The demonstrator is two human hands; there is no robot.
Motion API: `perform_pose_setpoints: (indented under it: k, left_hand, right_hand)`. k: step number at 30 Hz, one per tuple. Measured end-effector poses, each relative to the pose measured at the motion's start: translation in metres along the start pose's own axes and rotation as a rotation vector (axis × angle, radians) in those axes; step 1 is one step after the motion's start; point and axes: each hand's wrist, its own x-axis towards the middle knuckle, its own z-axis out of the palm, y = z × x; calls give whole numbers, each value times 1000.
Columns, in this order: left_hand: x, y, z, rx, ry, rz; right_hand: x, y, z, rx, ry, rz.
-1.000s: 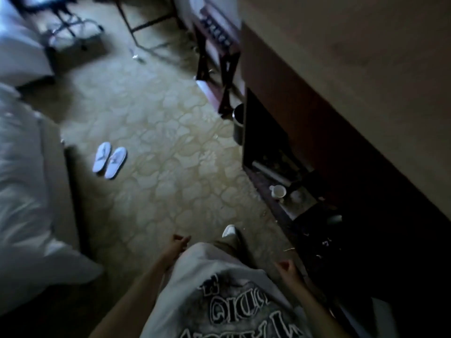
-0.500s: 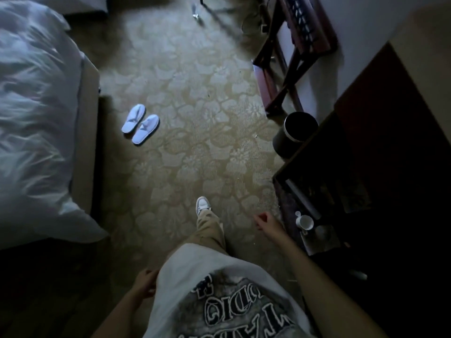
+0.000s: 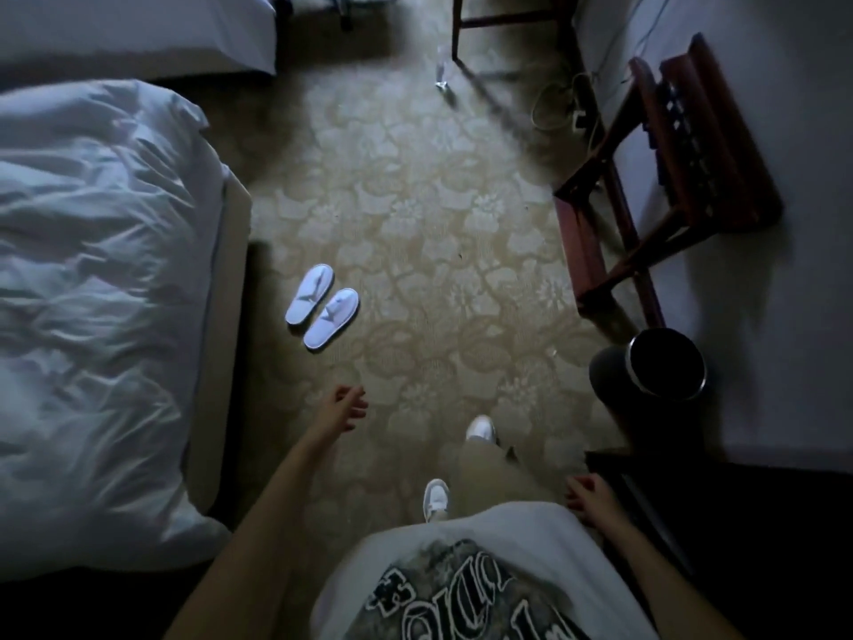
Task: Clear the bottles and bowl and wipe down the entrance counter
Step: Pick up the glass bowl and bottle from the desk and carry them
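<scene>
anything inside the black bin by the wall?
The black bin shows only a dark interior inside its metal rim; nothing distinguishable. Its bottom is too shadowed to tell if it holds anything.

White slippers (image 3: 321,311) on patterned carpet (image 3: 415,214), beside bed (image 3: 101,288). Dark bin (image 3: 664,364) near wooden luggage rack (image 3: 669,177) at the wall.

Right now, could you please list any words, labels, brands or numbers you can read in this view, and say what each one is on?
Outlined lettering on the person's white T-shirt: upside down to the camera, cut off by the frame edge, and not readable as words.
White slippers: a dark strap mark only, no text visible.
Waste bin, bedding and luggage rack: no labels or numbers visible.
So nothing here can be quoted with confidence.
</scene>
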Motion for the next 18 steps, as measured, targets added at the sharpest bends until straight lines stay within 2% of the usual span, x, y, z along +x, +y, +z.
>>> perform_pose_setpoints:
  k: [5, 10, 15, 18]
  left_hand:
    - [78, 34, -26, -2, 20, -116]
    - [113, 41, -70, -164, 172, -439]
    - [180, 102, -114, -219, 194, -504]
    - [246, 154, -134, -224, 193, -465]
  right_hand:
    - [75, -134, 33, -124, -109, 29]
    - [133, -325, 62, -174, -240, -82]
    - [170, -533, 70, -190, -221, -317]
    - [197, -619, 71, -214, -212, -371]
